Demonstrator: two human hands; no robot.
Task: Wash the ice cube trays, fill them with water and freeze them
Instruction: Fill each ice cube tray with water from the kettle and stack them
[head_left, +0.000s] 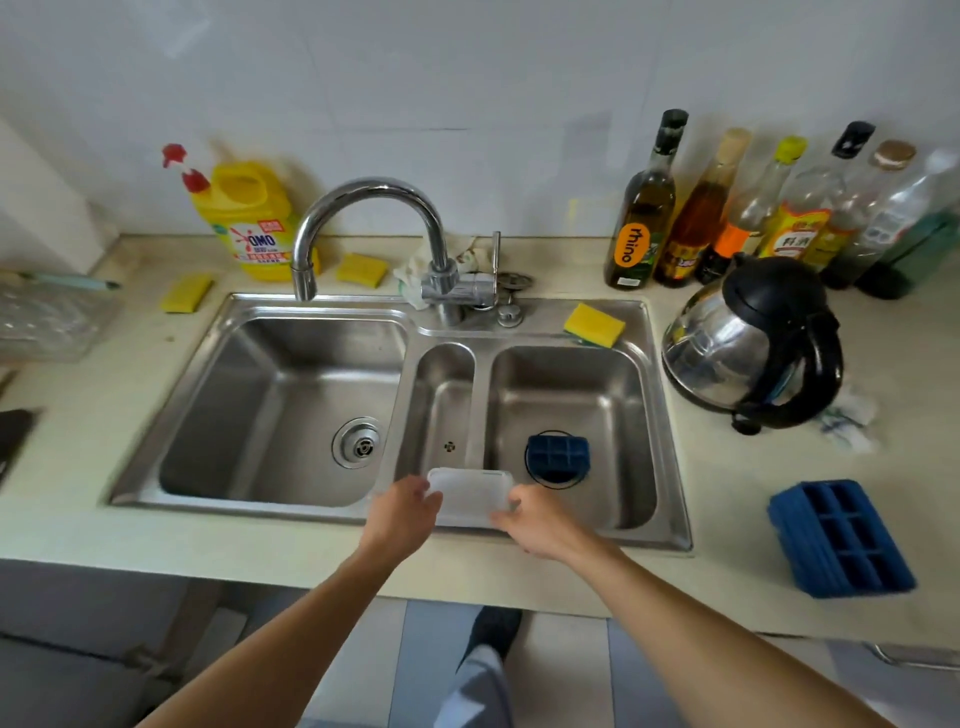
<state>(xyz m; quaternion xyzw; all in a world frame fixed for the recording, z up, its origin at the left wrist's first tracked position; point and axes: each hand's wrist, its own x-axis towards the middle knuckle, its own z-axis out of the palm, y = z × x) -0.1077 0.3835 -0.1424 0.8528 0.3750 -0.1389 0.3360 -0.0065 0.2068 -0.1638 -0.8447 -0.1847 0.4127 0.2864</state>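
Both arms outstretched, left hand (402, 512), right hand (535, 522) gripping clear tray (470, 493)

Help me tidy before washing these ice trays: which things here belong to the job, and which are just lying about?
For the job: clear tray held by left hand and right hand, small blue tray in the sink, large blue tray, tap, yellow sponge, detergent jug.
Lying about: kettle, oil bottles.

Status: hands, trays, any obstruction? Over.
Left hand and right hand hold white tray over sink front. Small blue tray in right basin, on drain; large blue tray on counter. Tap dry, nothing blocking.
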